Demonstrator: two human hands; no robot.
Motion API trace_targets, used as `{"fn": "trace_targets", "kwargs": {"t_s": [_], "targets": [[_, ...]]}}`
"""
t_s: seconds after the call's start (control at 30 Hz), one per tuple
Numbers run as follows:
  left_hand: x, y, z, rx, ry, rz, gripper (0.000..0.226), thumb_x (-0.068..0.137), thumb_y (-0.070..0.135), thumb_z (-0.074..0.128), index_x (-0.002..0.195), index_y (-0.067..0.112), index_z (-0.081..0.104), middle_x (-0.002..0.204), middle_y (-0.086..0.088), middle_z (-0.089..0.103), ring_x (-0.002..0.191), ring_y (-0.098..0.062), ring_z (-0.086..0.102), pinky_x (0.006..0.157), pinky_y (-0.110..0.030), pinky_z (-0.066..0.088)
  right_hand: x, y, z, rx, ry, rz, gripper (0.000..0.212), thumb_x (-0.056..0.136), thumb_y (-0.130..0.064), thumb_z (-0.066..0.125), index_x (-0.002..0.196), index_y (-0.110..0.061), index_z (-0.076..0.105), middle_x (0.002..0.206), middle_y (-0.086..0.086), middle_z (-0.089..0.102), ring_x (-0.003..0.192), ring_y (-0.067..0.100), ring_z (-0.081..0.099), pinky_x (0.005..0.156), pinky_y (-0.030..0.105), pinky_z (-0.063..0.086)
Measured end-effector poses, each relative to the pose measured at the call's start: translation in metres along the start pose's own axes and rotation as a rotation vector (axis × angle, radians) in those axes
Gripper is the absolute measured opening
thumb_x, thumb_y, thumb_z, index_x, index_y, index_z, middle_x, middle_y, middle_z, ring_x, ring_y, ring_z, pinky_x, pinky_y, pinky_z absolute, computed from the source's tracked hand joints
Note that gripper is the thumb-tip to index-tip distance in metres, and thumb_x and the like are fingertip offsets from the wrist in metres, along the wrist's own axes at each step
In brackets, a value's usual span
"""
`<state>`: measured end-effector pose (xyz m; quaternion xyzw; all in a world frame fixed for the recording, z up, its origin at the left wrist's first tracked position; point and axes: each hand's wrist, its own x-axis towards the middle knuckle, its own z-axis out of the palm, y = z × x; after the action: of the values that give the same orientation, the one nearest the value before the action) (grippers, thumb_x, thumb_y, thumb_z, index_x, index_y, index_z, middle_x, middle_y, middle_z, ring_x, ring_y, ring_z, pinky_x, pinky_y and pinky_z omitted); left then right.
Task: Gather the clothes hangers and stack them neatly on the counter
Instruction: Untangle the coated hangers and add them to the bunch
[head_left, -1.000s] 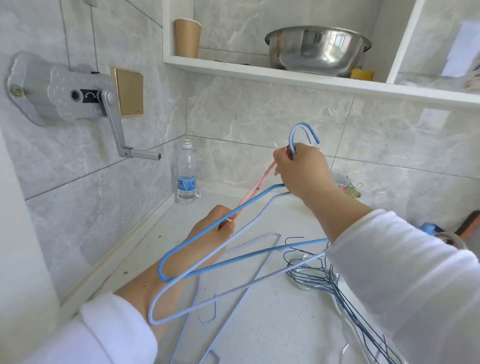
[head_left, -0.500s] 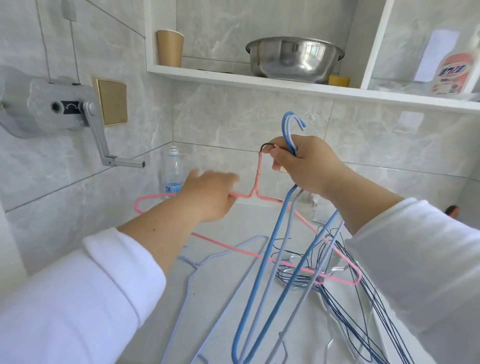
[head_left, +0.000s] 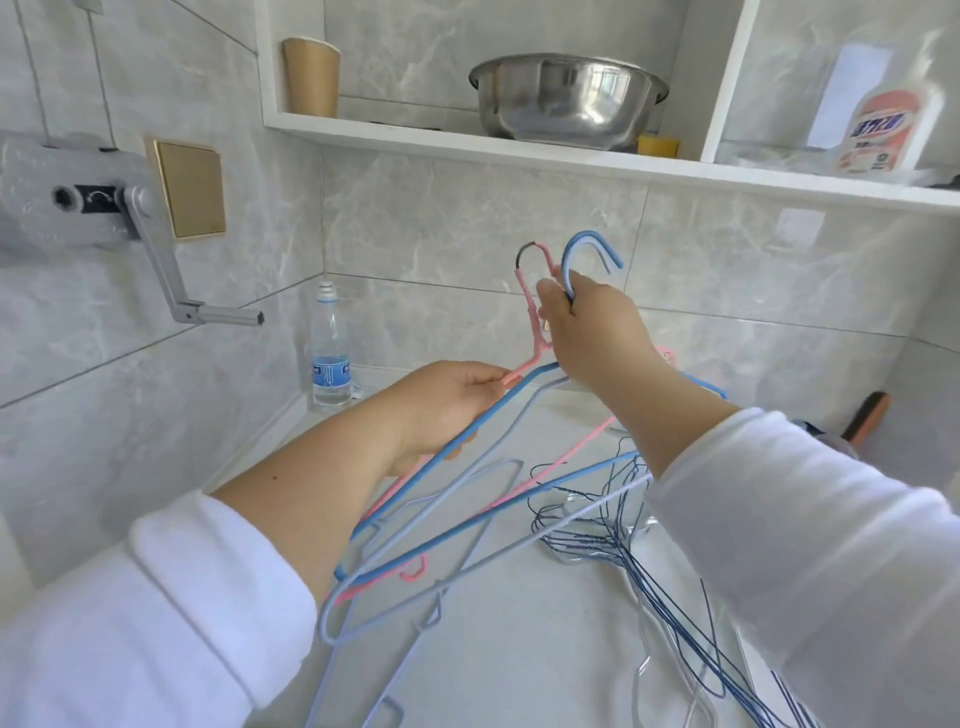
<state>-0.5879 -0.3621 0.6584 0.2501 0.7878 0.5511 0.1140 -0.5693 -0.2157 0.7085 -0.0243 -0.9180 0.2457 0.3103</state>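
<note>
My right hand (head_left: 592, 338) grips the necks of three hangers held above the counter: a blue hanger (head_left: 447, 452), a pale lilac hanger (head_left: 467, 566) and a pink hanger (head_left: 532, 306). Their hooks stick up above my fingers. My left hand (head_left: 447, 400) pinches the pink hanger's shoulder and touches the blue one beside it. On the white counter (head_left: 519, 649) lies another pale hanger (head_left: 415, 629). A tangle of thin dark-blue and silver wire hangers (head_left: 613, 535) lies to the right, partly hidden by my right sleeve.
A water bottle (head_left: 331, 353) stands in the back left corner. A grey hand crank (head_left: 156, 249) juts from the left wall. The shelf (head_left: 467, 143) above holds a paper cup (head_left: 311, 78), a steel bowl (head_left: 566, 98) and a detergent bottle (head_left: 878, 130).
The pink hanger has been swung in against the blue and lilac ones, and its hook is now in my right hand. The bundle has tilted from hanging down to slanting toward the lower left.
</note>
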Motion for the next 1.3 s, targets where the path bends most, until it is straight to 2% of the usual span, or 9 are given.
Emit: {"fn": "trace_targets", "kwargs": {"t_s": [0.23, 0.33, 0.43, 0.53, 0.77, 0.87, 1.0, 1.13, 1.3], "targets": [[-0.012, -0.005, 0.003, -0.316, -0.078, -0.072, 0.040, 0.094, 0.000, 0.036, 0.121, 0.014, 0.062, 0.064, -0.003, 0.043, 0.049, -0.013, 0.035, 0.041, -0.018, 0.032, 0.001, -0.010, 0.028, -0.008, -0.043, -0.079, 0.051, 0.096, -0.045, 0.033, 0.136, -0.013, 0.035, 0.089, 0.009, 0.072, 0.080, 0.034, 0.062, 0.069, 0.039, 0.051], [-0.017, -0.019, -0.010, -0.354, -0.086, -0.057, 0.031, 0.096, 0.017, 0.045, 0.123, 0.016, 0.061, 0.086, -0.004, 0.058, 0.073, -0.017, 0.054, 0.068, -0.024, 0.052, 0.000, -0.011, 0.038, -0.209, 0.045, -0.167, 0.048, 0.096, -0.042, 0.036, 0.134, -0.014, 0.037, 0.079, 0.012, 0.059, 0.079, 0.034, 0.054, 0.070, 0.036, 0.039], [-0.012, -0.066, -0.029, 0.098, 0.122, -0.265, 0.042, 0.092, 0.039, 0.047, 0.127, 0.018, 0.055, 0.112, -0.002, 0.063, 0.099, -0.020, 0.061, 0.087, -0.033, 0.048, 0.001, -0.005, 0.040, -0.329, 0.097, -0.192, 0.042, 0.097, -0.037, 0.033, 0.130, -0.012, 0.040, 0.079, 0.015, 0.061, 0.087, 0.036, 0.059, 0.084, 0.038, 0.037], [-0.013, -0.130, -0.027, 0.765, 0.016, -0.481, 0.054, 0.088, 0.045, 0.047, 0.121, 0.002, 0.057, 0.129, -0.016, 0.059, 0.114, -0.030, 0.058, 0.089, -0.031, 0.045, 0.003, 0.003, 0.040, -0.177, 0.000, -0.098, 0.039, 0.097, -0.032, 0.033, 0.127, -0.008, 0.040, 0.071, 0.011, 0.054, 0.081, 0.039, 0.061, 0.067, 0.035, 0.039], [-0.009, -0.184, -0.011, 0.909, 0.020, -0.643, 0.018, 0.086, 0.025, 0.052, 0.081, 0.008, 0.053, 0.099, -0.005, 0.063, 0.111, -0.024, 0.060, 0.081, -0.026, 0.044, -0.002, 0.011, 0.053, -0.062, -0.079, -0.005, 0.018, 0.097, -0.034, 0.034, 0.090, -0.017, 0.035, 0.056, 0.001, 0.041, 0.067, 0.030, 0.048, 0.052, 0.031, 0.031], [-0.008, -0.182, -0.016, 0.718, 0.064, -0.655, 0.016, 0.082, 0.020, 0.054, 0.081, 0.005, 0.060, 0.084, -0.008, 0.063, 0.094, -0.027, 0.065, 0.069, -0.025, 0.047, -0.005, 0.013, 0.055, -0.061, -0.072, -0.028, 0.017, 0.097, -0.034, 0.035, 0.091, -0.019, 0.034, 0.056, 0.002, 0.042, 0.064, 0.030, 0.047, 0.047, 0.029, 0.028], [-0.011, -0.158, -0.027, -0.048, 0.324, -0.554, 0.016, 0.086, 0.001, 0.043, 0.076, 0.005, 0.055, 0.075, -0.013, 0.057, 0.064, -0.030, 0.065, 0.059, -0.035, 0.059, -0.005, 0.009, 0.057, -0.067, -0.063, -0.035, 0.034, 0.097, -0.036, 0.036, 0.117, -0.010, 0.046, 0.057, 0.002, 0.043, 0.066, 0.031, 0.048, 0.054, 0.031, 0.031], [-0.016, -0.109, -0.036, -0.297, 0.328, -0.380, 0.018, 0.090, -0.001, 0.044, 0.084, 0.011, 0.056, 0.084, -0.007, 0.061, 0.054, -0.015, 0.049, 0.034, -0.017, 0.037, -0.008, -0.007, 0.066, -0.049, -0.073, -0.080, 0.043, 0.098, -0.037, 0.035, 0.132, -0.012, 0.038, 0.069, 0.010, 0.052, 0.066, 0.030, 0.049, 0.048, 0.031, 0.026], [-0.042, -0.081, -0.044, -0.474, 0.253, -0.306, 0.012, 0.088, -0.004, 0.049, 0.094, 0.005, 0.055, 0.092, -0.012, 0.071, 0.060, -0.020, 0.062, 0.055, -0.025, 0.053, -0.016, -0.045, 0.099, 0.122, -0.093, -0.172, 0.045, 0.098, -0.034, 0.037, 0.137, -0.012, 0.036, 0.073, 0.010, 0.060, 0.076, 0.037, 0.056, 0.056, 0.035, 0.037]]}}
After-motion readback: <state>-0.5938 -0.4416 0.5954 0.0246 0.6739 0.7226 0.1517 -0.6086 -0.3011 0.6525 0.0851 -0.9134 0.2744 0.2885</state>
